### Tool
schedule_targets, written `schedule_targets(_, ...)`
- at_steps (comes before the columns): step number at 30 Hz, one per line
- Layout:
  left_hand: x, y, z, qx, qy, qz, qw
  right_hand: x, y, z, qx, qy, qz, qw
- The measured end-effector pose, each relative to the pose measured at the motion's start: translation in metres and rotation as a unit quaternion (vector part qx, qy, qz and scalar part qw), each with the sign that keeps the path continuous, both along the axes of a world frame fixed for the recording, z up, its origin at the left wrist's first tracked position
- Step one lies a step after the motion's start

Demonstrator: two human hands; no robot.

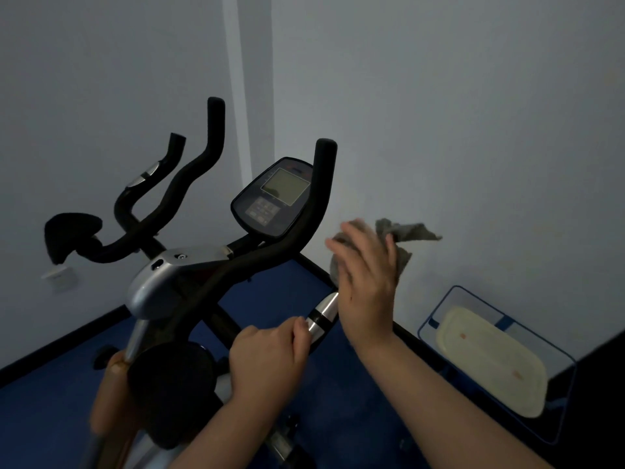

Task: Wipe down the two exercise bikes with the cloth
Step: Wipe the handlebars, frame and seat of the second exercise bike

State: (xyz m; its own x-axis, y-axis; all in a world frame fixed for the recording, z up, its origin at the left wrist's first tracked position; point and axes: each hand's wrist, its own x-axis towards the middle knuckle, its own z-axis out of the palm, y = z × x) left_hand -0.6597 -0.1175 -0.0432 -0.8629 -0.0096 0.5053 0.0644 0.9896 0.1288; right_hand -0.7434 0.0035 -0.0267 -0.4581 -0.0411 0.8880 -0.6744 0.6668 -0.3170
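Two hands at work on one bike point(176, 279). Left hand point(267, 360): fingers curled round the near handlebar point(270, 262) at its chrome sensor point(321, 316), probably steadying the frame. Right hand point(365, 286): blurred, fingers nearly straight, grey cloth point(402, 235) bunched against the palm with a loose corner trailing right; thumb grip hidden, so exact hold unclear. Cloth just beside the bar's upright end, apparently poised for, or mid-way through, a wiping stroke along the foam.

Beyond the hands: console point(275, 198) with blank screen between the two bars, silver stem cover point(169, 279) below it, black knob point(172, 380) nearest the camera. Further left, second set of bars and a black pad point(71, 235); whether part of this bike or the other, impossible to tell. Right, against the wall: blue-rimmed bin point(436, 319) holding a cream tray point(490, 360). Blue floor point(50, 418), black skirting. Dim light throughout; remaining surfaces to wipe impossible to judge.
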Motion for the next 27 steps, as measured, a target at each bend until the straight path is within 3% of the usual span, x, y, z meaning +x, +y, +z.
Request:
schedule_targets(6,0.002,0.002,0.0,0.03,0.033,0.002,0.999,0.001,0.021,0.003,0.108,0.072,0.046,0.99)
schedule_targets(8,0.003,0.001,-0.001,0.038,0.013,-0.02,0.999,0.001,0.028,0.012,0.102,0.056,0.065,0.991)
schedule_targets(10,0.005,0.001,-0.003,0.113,-0.008,-0.008,0.993,0.004,0.035,0.03,0.05,-0.01,0.108,0.993)
schedule_targets(14,0.002,0.005,0.019,0.4,-0.039,-0.048,0.915,0.014,0.047,0.071,-0.139,-0.207,0.217,0.944)
schedule_targets(18,-0.002,0.035,0.074,0.426,0.011,-0.174,0.888,0.018,0.07,0.095,-0.255,-0.356,0.253,0.863)
schedule_targets(22,-0.017,0.069,0.102,0.484,-0.072,-0.271,0.829,0.022,0.091,0.107,-0.299,-0.424,0.322,0.792)
schedule_targets(27,-0.031,0.107,0.1,0.549,-0.085,-0.266,0.788,0.024,0.12,0.099,-0.267,-0.415,0.302,0.816)
